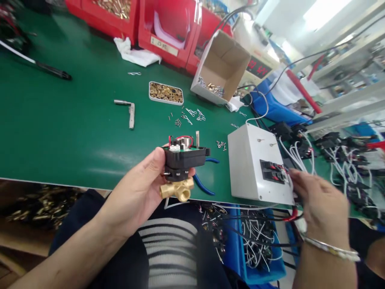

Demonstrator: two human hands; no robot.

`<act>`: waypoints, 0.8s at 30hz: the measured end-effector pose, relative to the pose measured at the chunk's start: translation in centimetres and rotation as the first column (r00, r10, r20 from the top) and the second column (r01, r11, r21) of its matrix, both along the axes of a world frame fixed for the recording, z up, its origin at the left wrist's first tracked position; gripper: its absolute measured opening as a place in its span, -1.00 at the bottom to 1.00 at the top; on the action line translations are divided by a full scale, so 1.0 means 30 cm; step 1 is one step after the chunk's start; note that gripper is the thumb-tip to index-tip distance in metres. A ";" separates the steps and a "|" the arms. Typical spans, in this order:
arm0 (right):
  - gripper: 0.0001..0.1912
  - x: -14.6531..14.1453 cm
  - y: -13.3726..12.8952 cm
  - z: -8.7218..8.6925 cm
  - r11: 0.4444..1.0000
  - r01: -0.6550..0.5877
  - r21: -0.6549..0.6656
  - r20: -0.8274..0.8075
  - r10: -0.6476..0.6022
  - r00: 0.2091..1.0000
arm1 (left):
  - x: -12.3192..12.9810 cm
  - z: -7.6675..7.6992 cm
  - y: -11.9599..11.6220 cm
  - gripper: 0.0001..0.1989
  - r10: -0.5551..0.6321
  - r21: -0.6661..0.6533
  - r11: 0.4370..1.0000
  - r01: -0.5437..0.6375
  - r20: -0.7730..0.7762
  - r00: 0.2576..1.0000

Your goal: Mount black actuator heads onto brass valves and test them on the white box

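My left hand (144, 184) holds a motorized valve (186, 156) above the table's front edge, fingers wrapped round it. Its black actuator housing is uncovered on top, showing red wires, white connectors and a metal post. Below it sits a brass valve body (179, 189) with its ports outward. A white cable (240, 207) runs from near the valve toward the grey box. My right hand (319, 196), slightly blurred, is closed at the black terminal block (273, 171) on the grey box (245, 168). Its fingertips pinch the cable's end near the terminals; the exact contact is partly hidden.
Blue pliers handles (204, 186) lie behind the valve. Screws (221, 145), clips, a tin of brass parts (166, 93) and a socket wrench (130, 112) rest on the green table (75, 132). Red bins (168, 30) and a cardboard box (222, 64) stand behind; blue crates (264, 273) below.
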State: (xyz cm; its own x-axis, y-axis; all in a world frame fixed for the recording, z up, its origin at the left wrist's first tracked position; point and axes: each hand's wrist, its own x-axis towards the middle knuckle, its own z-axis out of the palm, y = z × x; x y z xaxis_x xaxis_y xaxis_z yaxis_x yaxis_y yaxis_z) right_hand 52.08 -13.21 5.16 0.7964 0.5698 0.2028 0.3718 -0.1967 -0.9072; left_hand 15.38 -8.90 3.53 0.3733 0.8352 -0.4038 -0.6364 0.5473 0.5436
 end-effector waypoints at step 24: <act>-0.93 -0.187 0.359 0.072 0.879 -0.257 -0.403 0.288 0.388 0.876 | -0.007 0.053 -0.106 -0.84 -0.084 -0.041 0.993 0.111 0.425 0.901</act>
